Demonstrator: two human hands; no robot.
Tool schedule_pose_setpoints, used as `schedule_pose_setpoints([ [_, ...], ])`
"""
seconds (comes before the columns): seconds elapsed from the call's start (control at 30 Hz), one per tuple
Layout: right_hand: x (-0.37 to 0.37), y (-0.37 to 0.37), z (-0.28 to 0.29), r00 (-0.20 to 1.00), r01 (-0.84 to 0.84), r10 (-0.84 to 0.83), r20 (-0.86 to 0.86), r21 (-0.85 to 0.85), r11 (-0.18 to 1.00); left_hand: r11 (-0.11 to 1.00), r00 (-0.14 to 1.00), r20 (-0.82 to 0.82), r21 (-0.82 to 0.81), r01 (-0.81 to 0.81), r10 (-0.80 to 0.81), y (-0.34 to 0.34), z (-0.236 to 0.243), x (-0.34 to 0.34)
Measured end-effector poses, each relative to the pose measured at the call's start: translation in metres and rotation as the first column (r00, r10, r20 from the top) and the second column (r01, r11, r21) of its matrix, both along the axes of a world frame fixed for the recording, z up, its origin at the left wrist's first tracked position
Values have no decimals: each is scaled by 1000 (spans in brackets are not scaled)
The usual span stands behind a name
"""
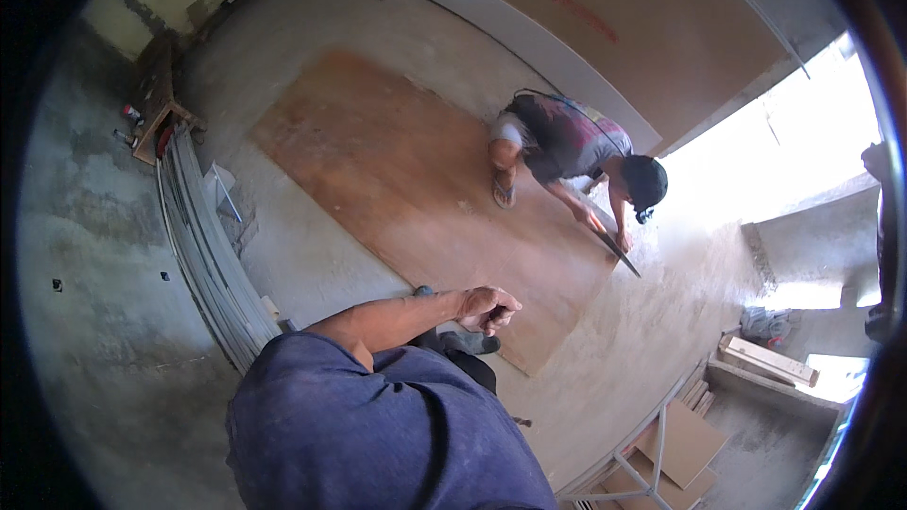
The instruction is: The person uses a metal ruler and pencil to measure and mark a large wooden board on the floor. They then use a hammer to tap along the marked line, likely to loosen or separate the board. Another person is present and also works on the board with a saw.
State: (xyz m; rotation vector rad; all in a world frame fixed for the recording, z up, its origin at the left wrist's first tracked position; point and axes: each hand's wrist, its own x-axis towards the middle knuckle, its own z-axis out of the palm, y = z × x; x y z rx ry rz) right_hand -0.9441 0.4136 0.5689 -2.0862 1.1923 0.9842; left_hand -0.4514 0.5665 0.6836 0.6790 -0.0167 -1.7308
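My left hand point(487, 311) hangs above the near end of a large brown board point(350, 161) on the floor, its fingers curled; whether they hold anything is hidden. My right hand cannot be seen. My dark-socked foot point(480, 344) is below the hand. A co-worker point(576, 137) in a dark cap crouches on the board, both hands low at its right edge, on or beside a long dark straight tool point(625, 260), perhaps a straightedge or saw.
Long grey metal profiles point(198, 227) lie along the left wall, beside a wooden bench point(156, 104). Large panels point(661, 47) lean at the back. Cardboard-coloured offcuts point(680, 444) and a metal frame point(650, 489) are at lower right, near a low wall point(770, 387).
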Motion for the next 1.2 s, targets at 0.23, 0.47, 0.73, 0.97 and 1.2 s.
schedule_pose_setpoints([
  [0.23, 77, -6, 28, 990, -75, 81, 116, -49, 996, 974, 908, 398, 117, -194, 133, 97, 18, 48],
  [0.47, 115, -28, -16, 912, -358, 367, 183, -84, 930, 776, 718, 675, 357, -520, 170, 269, -96, 45],
  [0.73, 147, -39, -7, 894, -438, 438, 97, -20, 899, 415, 740, 654, 636, -650, 157, 435, -153, -51],
  [0.97, 165, -41, 6, 885, -459, 456, 96, 5, 889, 231, 633, 560, 623, -747, 535, 425, -144, -119],
  [1.2, 171, -58, 9, 895, -437, 430, 119, 33, 899, 300, 670, 526, 622, -723, 524, 381, -136, -113],
])
